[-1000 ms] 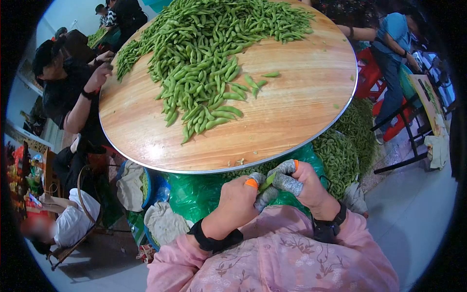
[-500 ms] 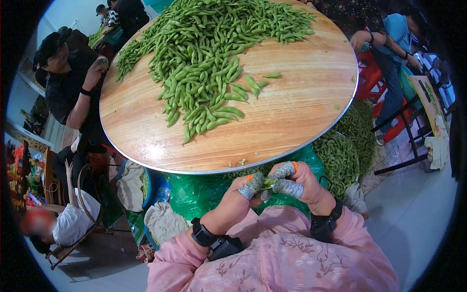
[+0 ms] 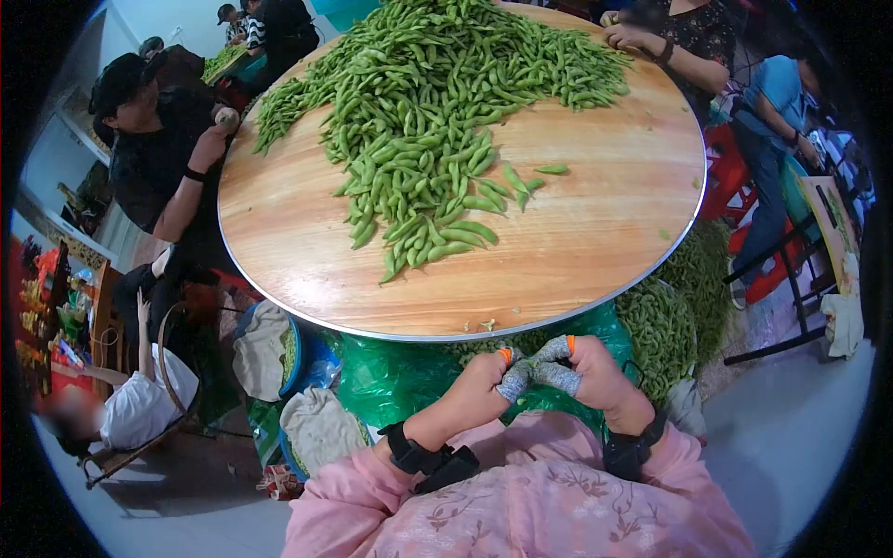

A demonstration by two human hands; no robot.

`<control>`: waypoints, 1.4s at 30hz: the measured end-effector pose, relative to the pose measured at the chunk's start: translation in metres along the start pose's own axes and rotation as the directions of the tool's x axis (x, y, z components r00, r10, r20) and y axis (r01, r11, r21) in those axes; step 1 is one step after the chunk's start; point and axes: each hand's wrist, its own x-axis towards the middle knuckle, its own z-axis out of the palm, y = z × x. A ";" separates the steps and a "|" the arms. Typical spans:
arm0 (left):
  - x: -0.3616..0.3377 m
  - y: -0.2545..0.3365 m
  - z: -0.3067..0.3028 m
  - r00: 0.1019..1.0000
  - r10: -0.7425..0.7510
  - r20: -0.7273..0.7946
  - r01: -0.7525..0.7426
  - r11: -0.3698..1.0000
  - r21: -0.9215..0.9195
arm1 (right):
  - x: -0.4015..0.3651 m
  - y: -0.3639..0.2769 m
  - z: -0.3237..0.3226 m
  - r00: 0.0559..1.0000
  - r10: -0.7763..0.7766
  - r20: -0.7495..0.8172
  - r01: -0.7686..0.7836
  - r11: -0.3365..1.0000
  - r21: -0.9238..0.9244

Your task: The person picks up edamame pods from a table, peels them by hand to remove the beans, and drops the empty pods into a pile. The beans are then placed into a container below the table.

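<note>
My left hand (image 3: 484, 381) and my right hand (image 3: 595, 372) meet fingertip to fingertip just below the near edge of the round table. Grey knitted finger covers with orange edges wrap several of the fingers. Both hands are closed in a pinch on an edamame pod (image 3: 526, 365), of which only a sliver of green shows; the covered fingers hide the rest. Beyond them, a large heap of green edamame pods (image 3: 419, 121) covers the back and middle of the wooden tabletop (image 3: 577, 232). A few loose pods lie right of the heap.
Green plastic (image 3: 391, 377) hangs under the table edge, with more pods (image 3: 656, 321) in a pile at right. Blue tubs with cloths (image 3: 260, 352) stand at lower left. Co-workers sit at the left (image 3: 153, 158) and far right of the table. A black-legged stand (image 3: 781, 279) is at right.
The view has shifted, so the table sits further right and lower. My fingers have drawn closer together, and less green shows between them. The co-worker's hands at the far right now show over the table.
</note>
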 end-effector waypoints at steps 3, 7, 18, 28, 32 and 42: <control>0.000 -0.012 0.005 0.998 -0.045 -0.034 0.045 0.999 0.004 | 0.000 0.007 0.004 0.999 -0.001 -0.044 -0.003 0.995 -0.101; 0.000 -0.015 0.010 0.989 -0.067 -0.128 0.092 0.976 0.198 | -0.002 0.018 0.007 0.990 0.037 -0.138 -0.054 0.992 -0.116; 0.031 0.057 -0.074 0.830 0.415 -0.371 0.120 0.517 0.847 | -0.057 0.038 -0.120 0.708 -0.181 -0.682 -0.392 0.703 -0.593; 0.045 0.053 -0.087 0.926 0.254 -0.279 0.123 0.494 0.861 | -0.034 -0.026 -0.051 0.929 -0.007 -0.369 -0.091 0.965 -0.246; 0.022 0.071 -0.053 0.971 -0.069 -0.229 0.036 0.988 -0.147 | -0.013 -0.040 -0.021 0.968 -0.105 -0.227 0.079 0.990 -0.118; 0.000 0.066 -0.029 0.995 -0.093 0.032 0.098 0.897 -0.431 | -0.002 -0.056 -0.001 0.999 0.048 0.005 -0.048 0.979 0.198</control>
